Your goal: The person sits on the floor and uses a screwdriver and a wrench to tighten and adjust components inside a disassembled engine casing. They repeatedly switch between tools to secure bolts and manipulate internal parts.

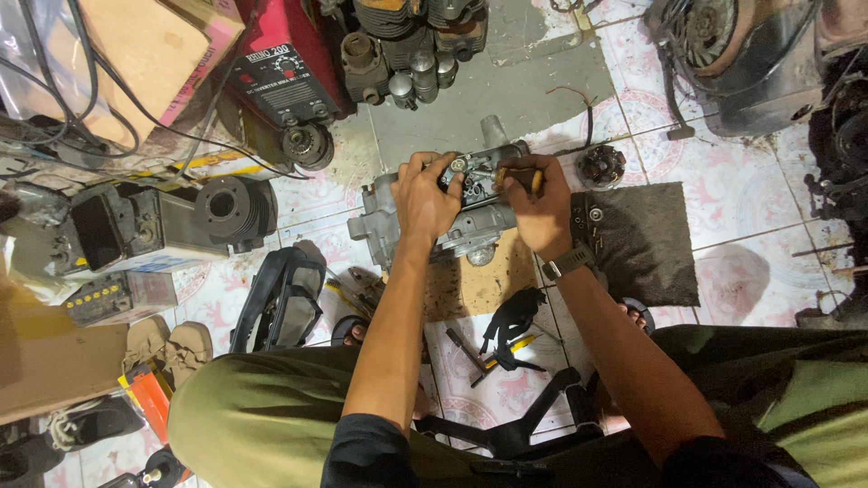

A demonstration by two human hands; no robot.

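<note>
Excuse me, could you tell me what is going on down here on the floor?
A person crouches over a grey metal engine casing lying on the tiled floor. The left hand rests on top of the casing and steadies it. The right hand holds a tool with a yellow and black handle against the casing's upper side. A dark mat with small parts lies to the right, and pliers lie nearer the person's legs.
</note>
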